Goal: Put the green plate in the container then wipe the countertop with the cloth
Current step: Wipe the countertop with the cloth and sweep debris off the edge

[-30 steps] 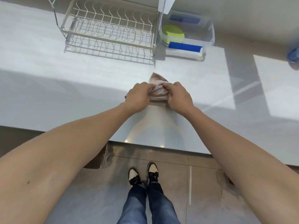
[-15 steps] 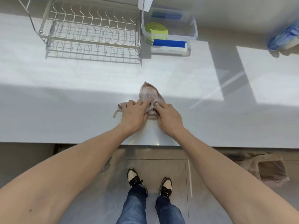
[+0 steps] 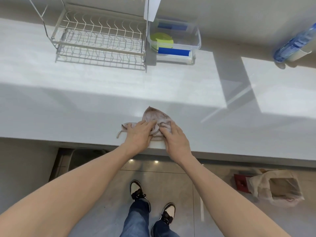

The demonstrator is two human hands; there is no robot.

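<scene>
A crumpled beige cloth [image 3: 154, 117] lies on the white countertop [image 3: 85, 103] close to its front edge. My left hand [image 3: 139, 134] and my right hand [image 3: 174, 139] both press down on the cloth, fingers bunching its fabric between them. At the back, the green plate [image 3: 161, 40] rests inside a clear plastic container [image 3: 196, 38] with blue clips.
A wire dish rack [image 3: 100, 36] stands at the back left beside the container. A blue-wrapped bottle [image 3: 294, 43] lies at the back right. Below the counter edge are my feet [image 3: 152, 202] on the tiled floor and a bagged box [image 3: 273, 187] to the right.
Both hands have drawn the cloth toward the counter's front edge. Their grip went from pinching it up to pressing it flatter on the surface.
</scene>
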